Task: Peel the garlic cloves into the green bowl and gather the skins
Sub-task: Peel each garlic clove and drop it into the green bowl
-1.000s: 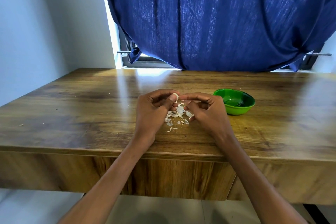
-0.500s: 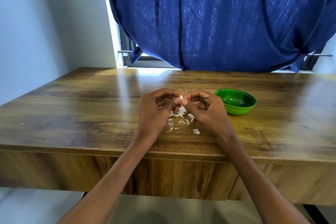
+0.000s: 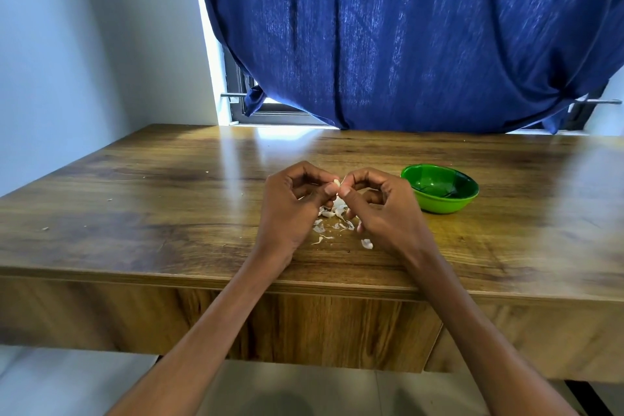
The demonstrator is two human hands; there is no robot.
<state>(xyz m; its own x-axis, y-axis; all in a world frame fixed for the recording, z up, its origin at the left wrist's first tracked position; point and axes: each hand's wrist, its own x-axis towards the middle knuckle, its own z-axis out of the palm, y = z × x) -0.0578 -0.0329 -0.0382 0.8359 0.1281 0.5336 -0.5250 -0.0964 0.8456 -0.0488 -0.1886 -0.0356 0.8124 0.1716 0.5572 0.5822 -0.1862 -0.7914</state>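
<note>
Wood-grain brown runs across the table (image 3: 135, 219), and everything here is placed against the green bowl (image 3: 439, 188) that stands on it. To the left of the bowl, raised a little above the tabletop, the two hands meet over a single garlic clove (image 3: 336, 183). The left hand (image 3: 290, 209) lies farther from the bowl, its fingers curled and its thumb and forefinger closed in a narrow pinch on the clove. The right hand (image 3: 385, 209) sits just beside the bowl's left rim without touching it, fingers curled as well, its thumb tip and forefinger pressed on the clove from the bowl's side, so both grips are tight and both hold the same small pale piece. Below the hands and left of the bowl, a loose scatter of garlic skins (image 3: 332, 218) lies on the wood, thin white flakes close together, with one larger flake (image 3: 367, 243) lying apart on the side nearer the table's front edge. Inside the bowl the green wall shows bright on the left and dark on the right; what lies at the bottom is too shadowed to tell. Behind the bowl, past the table's far edge, a dark blue curtain (image 3: 405, 37) hangs over a window, and a pale wall (image 3: 84, 44) stands well to the bowl's left.
</note>
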